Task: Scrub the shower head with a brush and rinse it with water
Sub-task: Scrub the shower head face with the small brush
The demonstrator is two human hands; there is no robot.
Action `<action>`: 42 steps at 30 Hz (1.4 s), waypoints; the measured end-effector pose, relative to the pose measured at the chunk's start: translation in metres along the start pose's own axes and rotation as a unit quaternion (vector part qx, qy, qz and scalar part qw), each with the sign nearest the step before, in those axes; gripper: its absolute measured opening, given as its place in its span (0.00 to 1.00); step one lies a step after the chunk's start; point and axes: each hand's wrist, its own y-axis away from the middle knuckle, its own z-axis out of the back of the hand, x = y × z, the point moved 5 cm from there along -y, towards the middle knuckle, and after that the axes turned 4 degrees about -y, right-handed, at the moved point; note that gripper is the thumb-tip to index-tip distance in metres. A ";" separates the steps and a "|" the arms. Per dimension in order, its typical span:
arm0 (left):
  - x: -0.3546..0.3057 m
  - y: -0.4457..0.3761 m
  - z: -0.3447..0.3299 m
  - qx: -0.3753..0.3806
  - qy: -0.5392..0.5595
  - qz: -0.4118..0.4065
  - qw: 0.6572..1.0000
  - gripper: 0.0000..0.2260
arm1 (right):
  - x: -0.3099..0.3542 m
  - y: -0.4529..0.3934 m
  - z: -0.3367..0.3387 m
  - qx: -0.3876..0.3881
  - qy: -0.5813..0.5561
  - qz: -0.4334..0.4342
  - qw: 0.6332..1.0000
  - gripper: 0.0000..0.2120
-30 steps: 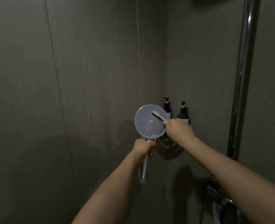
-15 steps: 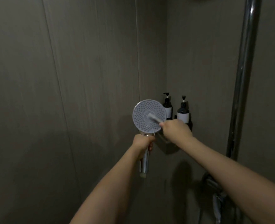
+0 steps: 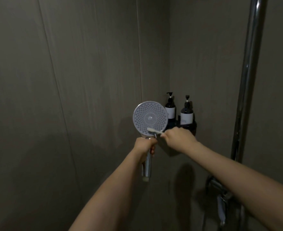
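Observation:
A round shower head point(image 3: 149, 118) with a pale, dotted spray face points toward me at the frame's centre. My left hand point(image 3: 144, 146) is wrapped around its chrome handle point(image 3: 147, 165), holding it upright. My right hand point(image 3: 179, 136) grips a small white brush point(image 3: 154, 130), whose bristled end lies against the lower edge of the spray face. No water is visible.
Two dark pump bottles point(image 3: 170, 106) point(image 3: 186, 112) stand on a dark corner shelf point(image 3: 194, 126) just behind the shower head. A chrome riser pipe point(image 3: 247, 77) runs up the right wall, with the tap fitting point(image 3: 219, 189) low on the right. Grey wall panels surround everything.
The brush has slid from the upper right of the spray face, across its middle, down to the lower edge. My right hand dropped with it. The shower head shifted only slightly.

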 end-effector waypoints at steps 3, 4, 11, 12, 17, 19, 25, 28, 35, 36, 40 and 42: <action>-0.003 -0.001 -0.001 -0.001 0.004 0.000 1.000 0.14 | -0.005 -0.003 0.011 -0.040 0.027 -0.012 0.999 0.17; -0.003 0.000 -0.001 -0.002 0.004 0.001 1.000 0.15 | -0.005 -0.004 0.009 -0.038 0.009 -0.015 0.999 0.17; 0.000 -0.002 0.004 0.004 0.010 0.006 1.000 0.16 | -0.009 -0.002 0.017 -0.027 -0.003 -0.006 1.000 0.17; 0.000 -0.003 0.005 0.004 0.008 0.004 1.000 0.16 | -0.010 0.001 0.014 -0.008 -0.005 -0.007 1.000 0.17; -0.004 -0.002 0.007 0.013 0.008 0.004 1.000 0.16 | -0.026 -0.007 0.020 -0.029 0.026 -0.010 0.999 0.17; -0.011 -0.001 0.003 0.022 0.007 -0.001 1.000 0.16 | -0.032 -0.003 0.012 -0.004 0.007 -0.022 1.000 0.17; -0.020 -0.002 0.001 0.022 0.013 -0.003 1.000 0.16 | -0.030 -0.006 0.036 -0.100 0.007 0.049 0.994 0.16; -0.013 -0.001 0.000 0.019 0.005 0.004 1.000 0.16 | -0.016 -0.001 0.027 -0.022 0.056 0.065 0.996 0.16; -0.014 0.002 0.002 0.023 -0.002 -0.001 1.000 0.16 | -0.002 0.001 0.024 -0.029 0.096 0.073 0.992 0.16; -0.014 0.001 0.003 0.021 -0.003 -0.001 1.000 0.16 | -0.004 -0.002 0.029 -0.040 0.097 0.063 0.992 0.16; -0.013 0.003 0.004 0.020 0.002 -0.003 1.000 0.15 | 0.008 -0.004 0.031 -0.050 0.140 0.073 0.986 0.15; -0.011 0.004 0.003 0.024 -0.006 -0.002 1.000 0.15 | 0.012 -0.006 0.031 -0.039 0.162 0.076 0.983 0.14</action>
